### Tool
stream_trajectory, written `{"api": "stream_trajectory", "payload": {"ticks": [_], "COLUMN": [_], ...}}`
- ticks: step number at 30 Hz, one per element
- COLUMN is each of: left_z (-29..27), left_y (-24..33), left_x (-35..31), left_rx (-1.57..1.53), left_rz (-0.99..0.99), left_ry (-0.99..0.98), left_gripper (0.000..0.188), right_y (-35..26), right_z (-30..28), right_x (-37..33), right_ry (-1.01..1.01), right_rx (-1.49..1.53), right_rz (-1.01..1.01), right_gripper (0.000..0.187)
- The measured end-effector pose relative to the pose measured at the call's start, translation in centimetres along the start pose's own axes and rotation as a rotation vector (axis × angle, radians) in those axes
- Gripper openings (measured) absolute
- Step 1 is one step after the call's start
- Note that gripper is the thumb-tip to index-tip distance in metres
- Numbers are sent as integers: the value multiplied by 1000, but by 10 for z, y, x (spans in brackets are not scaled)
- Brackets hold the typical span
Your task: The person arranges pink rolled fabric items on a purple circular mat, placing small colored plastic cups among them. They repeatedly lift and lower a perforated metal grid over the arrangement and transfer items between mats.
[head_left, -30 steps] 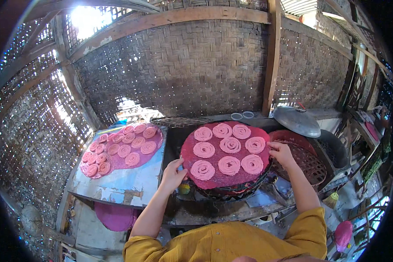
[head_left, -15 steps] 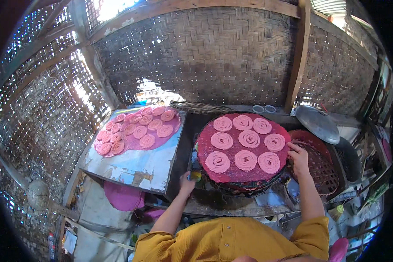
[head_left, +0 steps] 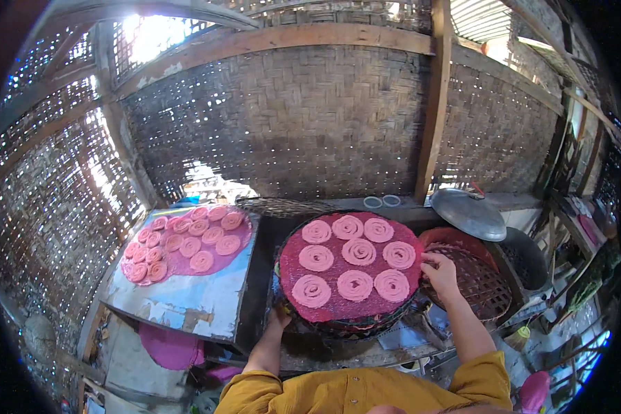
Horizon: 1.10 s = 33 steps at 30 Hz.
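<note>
A round pink mesh sheet (head_left: 338, 310) carries several pale pink coiled dough rounds (head_left: 355, 285) in rows. It lies over a dark round woven basket (head_left: 355, 328). My right hand (head_left: 441, 273) pinches the sheet's right edge between thumb and fingers. Down at the basket's lower left side is my left hand (head_left: 278, 319), its fingers hidden by the rim and shadow; a bit of yellow shows beside it. On the worn bluish-white tabletop (head_left: 179, 298) to the left, a second pink sheet (head_left: 179, 265) bears several smaller pink coils (head_left: 201, 261).
A domed metal lid (head_left: 469, 215) leans behind an open-weave basket (head_left: 472, 283) at right, near a dark pot (head_left: 524, 259). Two pale rings (head_left: 381, 201) rest on the back ledge. A wooden post (head_left: 435, 103) stands before the woven bamboo wall (head_left: 310, 117).
The view has shifted, so everything sits farther left and lower. My left hand has moved in against the basket's side, and the yellow-green thing in it is now mostly hidden. My right hand stays at the sheet's edge.
</note>
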State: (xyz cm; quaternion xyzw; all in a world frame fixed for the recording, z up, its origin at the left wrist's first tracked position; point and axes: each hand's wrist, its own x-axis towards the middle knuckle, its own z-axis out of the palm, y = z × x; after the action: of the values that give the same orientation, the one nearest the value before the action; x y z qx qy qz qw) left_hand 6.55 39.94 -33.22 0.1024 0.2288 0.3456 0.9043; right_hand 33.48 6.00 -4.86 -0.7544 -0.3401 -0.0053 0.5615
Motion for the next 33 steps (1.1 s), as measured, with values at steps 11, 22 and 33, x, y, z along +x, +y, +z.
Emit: {"api": "stream_trajectory", "payload": {"ticks": [11,22,33], "left_z": [119,287,295], "left_y": [19,34,14], "left_x": [-167,-252,-238], "left_rx": [1554,1631,1573], "left_rz": [1434,1478,1135], "left_ry": [364,-593,-997], "left_gripper": [66,71,75], "right_y": [-53,-194,-182], "right_z": [-20,60,49], "right_x": [-16,-32,-5], "right_ry": [26,-623,-893], "right_rx": [116,5,-38], "right_rz": [-90,-791,-485], "right_gripper": [23,56,69]}}
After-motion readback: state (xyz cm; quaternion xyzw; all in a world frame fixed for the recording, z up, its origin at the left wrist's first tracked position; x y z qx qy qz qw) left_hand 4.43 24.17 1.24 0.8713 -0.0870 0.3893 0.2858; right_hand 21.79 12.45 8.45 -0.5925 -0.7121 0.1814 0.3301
